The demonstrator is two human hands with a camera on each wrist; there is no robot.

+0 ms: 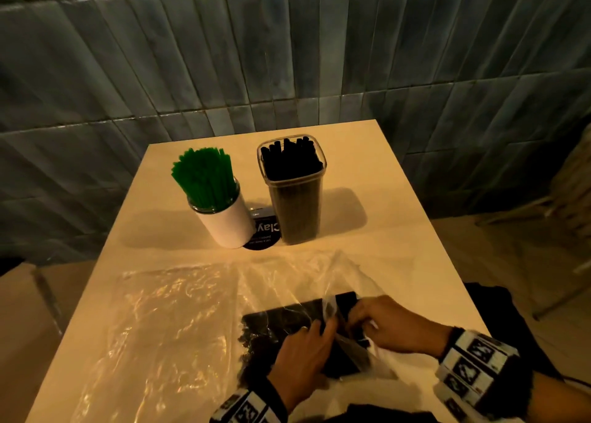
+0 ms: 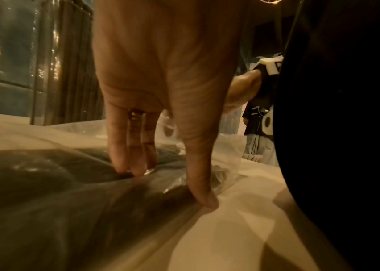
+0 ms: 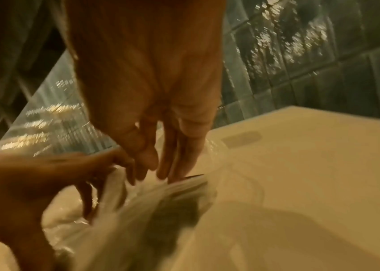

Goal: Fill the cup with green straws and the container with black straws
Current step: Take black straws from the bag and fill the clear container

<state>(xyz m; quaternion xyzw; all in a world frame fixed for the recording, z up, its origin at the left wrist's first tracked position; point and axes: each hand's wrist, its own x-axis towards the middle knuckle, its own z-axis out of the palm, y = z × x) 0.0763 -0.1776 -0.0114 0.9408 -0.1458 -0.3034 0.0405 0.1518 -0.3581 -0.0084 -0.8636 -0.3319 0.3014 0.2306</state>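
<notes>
Near edge of the worktop (image 1: 367,154), toward the right corner: both my hands on a clear plastic bag (image 1: 284,326) of black straws (image 1: 275,323) lying flat. Left hand (image 1: 303,352) has fingers (image 2: 124,154) held straight, pointing down, tips pressing into the bag over the dark bundle; thumb (image 2: 198,176) also straight, tip down on the plastic at the bag's near side. Nothing gripped, just pressing. Right hand (image 1: 393,326) is at the bag's open right end, fingers (image 3: 182,154) extended down into the crinkled plastic mouth. Right wrist view is motion-blurred, so I cannot tell whether that hand pinches plastic or straws or only touches them. The two hands are just beside each other, fingertips nearly meeting over the bag. Black-and-white patterned bands on both my wrists.

A second clear plastic sheet or flattened bag (image 1: 166,320) lies spread across the left and middle of the worktop, near edge up to about the centre.

Further back, around the middle of the worktop: white cup (image 1: 230,224) upright, full of green straws (image 1: 203,174) fanning out above its rim. Just right of it, the tall clear container (image 1: 295,205) upright, packed with black straws, lid off. Between them, partly hidden, a round black label or coaster (image 1: 262,234) with white lettering.

Beyond the far edge, a grey-blue tiled wall (image 1: 287,54).
</notes>
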